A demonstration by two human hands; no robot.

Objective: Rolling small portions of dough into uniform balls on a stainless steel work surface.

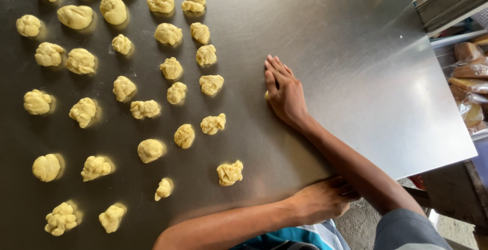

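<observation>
**doughfan:** Head view, so why is the right hand (pixel 284 93) lying flat mid-surface?

**rollerguy:** Looks like it's pressing a dough piece (pixel 267 95), fingers together, only a sliver peeking out. Left hand (pixel 321 199) is curling over the near edge, bracing probably, holding nothing. Other dough lumps (pixel 172 68) are sitting spaced toward the far left corner so they don't stick.

wrapped bread packets (pixel 470 74), metal tray (pixel 447 1)

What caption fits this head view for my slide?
Right hand presses a dough piece flat on the steel table, left hand at the table edge, dough lumps in rows.
</observation>
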